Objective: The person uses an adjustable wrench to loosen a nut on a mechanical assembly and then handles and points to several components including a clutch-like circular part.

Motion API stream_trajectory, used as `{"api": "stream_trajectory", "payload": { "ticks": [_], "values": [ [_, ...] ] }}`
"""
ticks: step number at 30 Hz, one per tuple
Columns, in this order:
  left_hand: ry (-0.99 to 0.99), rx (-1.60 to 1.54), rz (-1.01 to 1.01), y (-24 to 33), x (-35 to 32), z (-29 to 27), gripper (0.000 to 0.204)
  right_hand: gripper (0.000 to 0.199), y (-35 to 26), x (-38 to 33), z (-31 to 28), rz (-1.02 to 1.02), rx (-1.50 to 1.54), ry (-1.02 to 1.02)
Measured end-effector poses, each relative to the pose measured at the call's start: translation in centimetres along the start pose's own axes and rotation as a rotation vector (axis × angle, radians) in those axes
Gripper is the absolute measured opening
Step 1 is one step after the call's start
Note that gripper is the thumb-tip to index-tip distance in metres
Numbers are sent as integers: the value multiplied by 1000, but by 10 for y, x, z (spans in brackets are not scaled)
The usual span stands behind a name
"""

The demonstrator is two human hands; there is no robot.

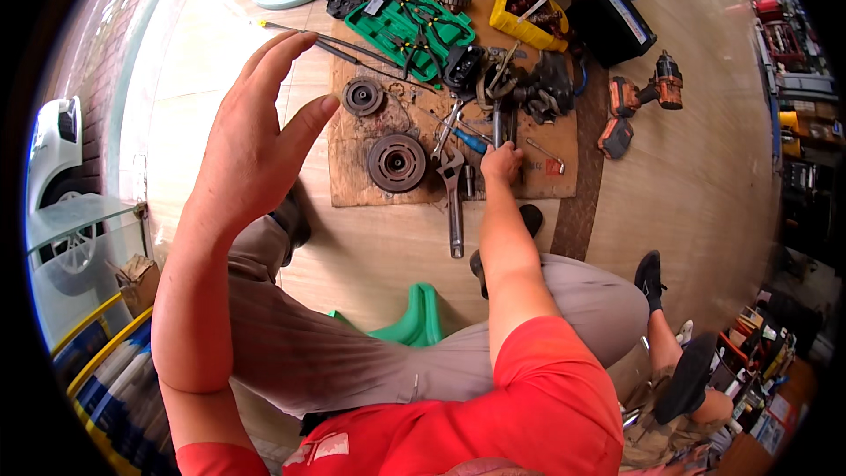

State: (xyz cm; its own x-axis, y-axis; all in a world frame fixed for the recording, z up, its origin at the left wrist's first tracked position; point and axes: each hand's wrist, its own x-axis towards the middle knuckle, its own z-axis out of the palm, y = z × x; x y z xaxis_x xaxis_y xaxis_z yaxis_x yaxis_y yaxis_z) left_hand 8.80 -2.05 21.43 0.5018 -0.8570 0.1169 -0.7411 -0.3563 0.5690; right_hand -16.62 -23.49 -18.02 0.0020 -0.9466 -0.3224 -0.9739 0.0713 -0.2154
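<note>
While left hand (251, 141) hovers, right (502, 163) reaches.

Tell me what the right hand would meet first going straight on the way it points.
Past the shiny metal bar it appears to grip, the right hand would likely meet the dark metal assembly first, though depth is unclear.

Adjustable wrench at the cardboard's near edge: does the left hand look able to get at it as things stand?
Probably yes: the left hand is raised, open and apparently empty, and nothing covers the adjustable wrench, whose handle juts past the cardboard.
</note>
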Motion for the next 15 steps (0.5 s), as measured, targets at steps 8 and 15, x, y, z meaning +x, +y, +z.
{"api": "stream_trajectory", "payload": {
  "ticks": [8, 15],
  "values": [
    [3, 18, -44, -5, -3, -8, 53, 43, 43, 34, -8, -79, -78, -35],
    [65, 37, 36, -7, -3, -6, 54, 50, 37, 31, -18, -12, -170, 24]
  ]
}}
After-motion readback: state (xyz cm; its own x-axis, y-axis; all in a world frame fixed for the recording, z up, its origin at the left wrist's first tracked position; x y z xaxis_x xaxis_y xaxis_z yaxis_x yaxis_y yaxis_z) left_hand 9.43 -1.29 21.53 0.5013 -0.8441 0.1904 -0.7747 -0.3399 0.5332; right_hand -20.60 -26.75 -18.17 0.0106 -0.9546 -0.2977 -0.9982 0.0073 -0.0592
